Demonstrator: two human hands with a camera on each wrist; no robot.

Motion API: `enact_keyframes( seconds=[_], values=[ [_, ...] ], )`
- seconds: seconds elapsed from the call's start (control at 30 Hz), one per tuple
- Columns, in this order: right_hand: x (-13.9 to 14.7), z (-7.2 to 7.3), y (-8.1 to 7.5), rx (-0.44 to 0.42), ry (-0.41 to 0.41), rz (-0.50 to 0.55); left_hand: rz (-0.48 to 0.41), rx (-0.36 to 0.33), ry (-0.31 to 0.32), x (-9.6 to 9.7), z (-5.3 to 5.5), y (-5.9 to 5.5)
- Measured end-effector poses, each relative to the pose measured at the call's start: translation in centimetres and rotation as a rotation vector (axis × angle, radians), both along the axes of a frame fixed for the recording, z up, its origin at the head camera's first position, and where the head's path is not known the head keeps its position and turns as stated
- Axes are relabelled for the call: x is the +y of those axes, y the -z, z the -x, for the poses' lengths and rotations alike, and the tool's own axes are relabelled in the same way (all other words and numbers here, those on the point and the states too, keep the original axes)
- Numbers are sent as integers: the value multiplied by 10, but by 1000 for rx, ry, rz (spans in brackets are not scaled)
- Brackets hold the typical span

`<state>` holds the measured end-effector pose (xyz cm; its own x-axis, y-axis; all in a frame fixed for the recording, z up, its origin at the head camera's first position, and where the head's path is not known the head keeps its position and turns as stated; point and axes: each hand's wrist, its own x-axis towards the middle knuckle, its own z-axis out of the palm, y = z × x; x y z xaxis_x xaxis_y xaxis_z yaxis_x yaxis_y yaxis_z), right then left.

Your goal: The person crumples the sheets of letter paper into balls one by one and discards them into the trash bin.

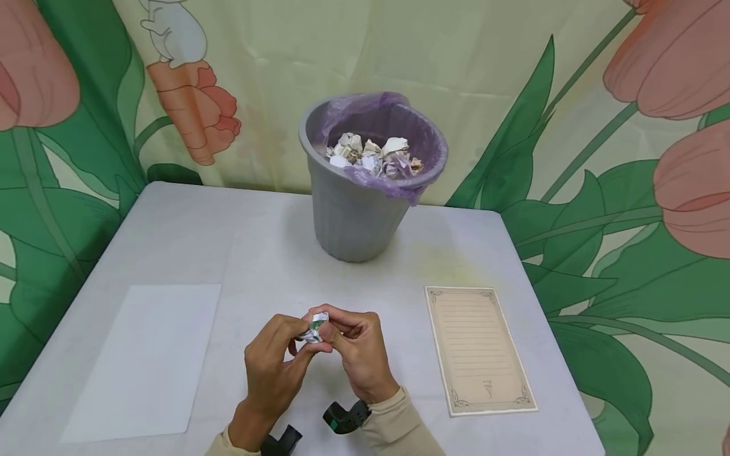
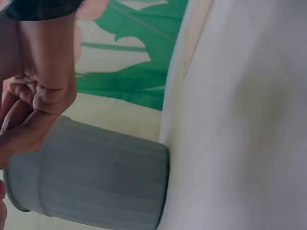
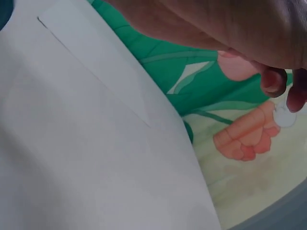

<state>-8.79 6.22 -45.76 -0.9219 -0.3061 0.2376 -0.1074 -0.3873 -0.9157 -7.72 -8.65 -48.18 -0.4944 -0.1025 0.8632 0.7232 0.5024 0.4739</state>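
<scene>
Between my two hands, above the near middle of the table, is a small crumpled piece of paper (image 1: 313, 328), whitish silver with a patch of green. My left hand (image 1: 275, 358) pinches it from the left with thumb and fingers. From the other side my right hand (image 1: 360, 351) also pinches it, its thumb across the front. The fingers cover part of the piece. In the left wrist view a hand (image 2: 45, 91) shows at the left edge, with the crumpled piece out of sight. Fingers (image 3: 273, 81) show at the right of the right wrist view.
A grey bin (image 1: 356, 215) with a purple liner (image 1: 365, 107) stands at the back, holding several crumpled papers (image 1: 371, 155). A white sheet (image 1: 148, 361) lies on the left of the white table (image 1: 256, 247). Bordered, lined beige paper (image 1: 479, 348) lies on the right.
</scene>
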Motion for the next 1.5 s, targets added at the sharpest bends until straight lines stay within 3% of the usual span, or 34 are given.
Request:
enact_keyframes(
  seconds=[0.2, 0.37, 0.53, 0.73, 0.87, 0.97, 1.13, 1.37, 1.5],
  values=[
    [-1, 7, -3, 66, -30, 30, -28, -21, -8, 4, -1, -6],
    [10, 14, -5, 37, -18, -52, -20, -166, 19, 0, 2, -17],
    [23, 19, -6, 8, 2, -173, 0, -316, 24, -6, 3, -20],
    [30, 21, -9, 11, 26, -219, 5, -359, 32, -6, 2, -19],
    [34, 22, -11, 23, 110, -208, 32, -395, 71, -5, 3, -23],
    [38, 21, -14, 14, 166, -195, 36, -455, 134, -6, 4, -29],
    [45, 23, -18, 26, 187, -203, 1, -556, 201, -9, 8, -39],
    [51, 28, -23, 124, 165, -247, -9, -563, 228, -9, 15, -41],
    [53, 31, -27, 134, 176, -249, 6, -552, 222, -9, 19, -43]
  ],
)
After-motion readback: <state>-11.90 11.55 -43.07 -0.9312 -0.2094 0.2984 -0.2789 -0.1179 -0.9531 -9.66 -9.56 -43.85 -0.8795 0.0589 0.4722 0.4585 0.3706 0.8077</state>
